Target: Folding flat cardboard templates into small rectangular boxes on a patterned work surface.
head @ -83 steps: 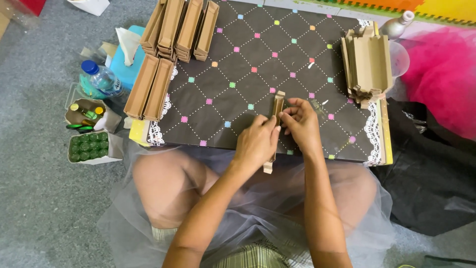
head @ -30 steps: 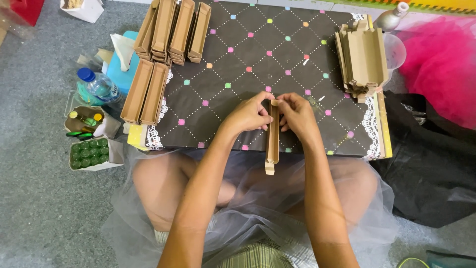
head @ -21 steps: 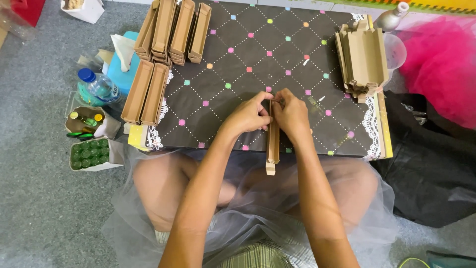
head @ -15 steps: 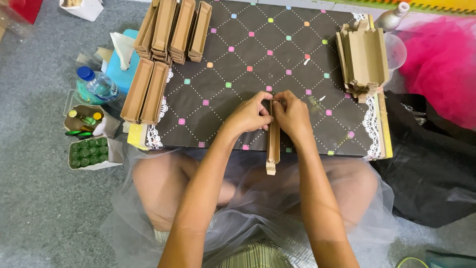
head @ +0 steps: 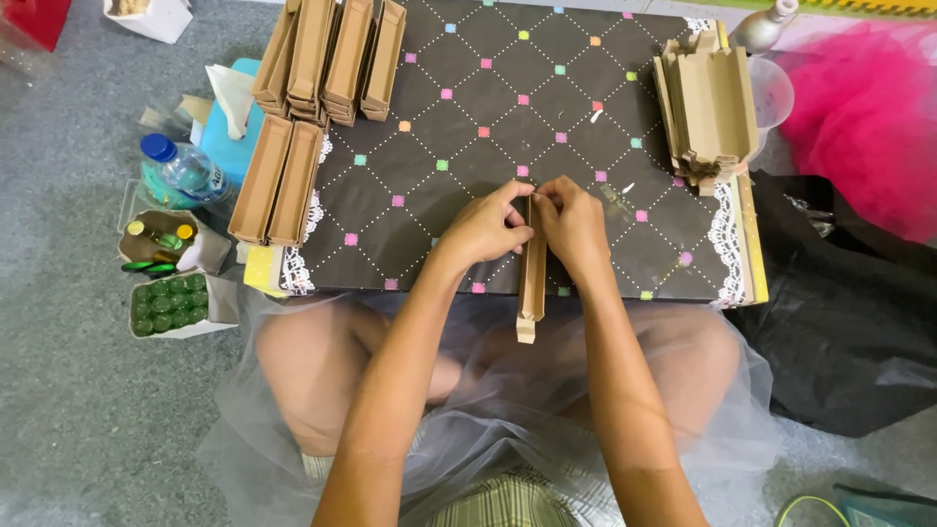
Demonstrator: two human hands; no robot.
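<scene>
Your left hand (head: 485, 226) and right hand (head: 573, 226) are both pinched shut on the far end of the long cardboard strip (head: 532, 276), its near end hanging off the board's near edge over your lap. Squeeze unevenly and, I'd say, that thin brown card creases or the fold springs apart. Under it lies the dark quilted board (head: 468, 117) with coloured squares; folded cardboard trays (head: 276, 181) sit far left, flat blanks (head: 708, 102) far right.

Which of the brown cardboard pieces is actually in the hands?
The narrow cardboard strip at the board's near edge, pinched at its top by both hands; every other piece sits in stacks, untouched.
</scene>
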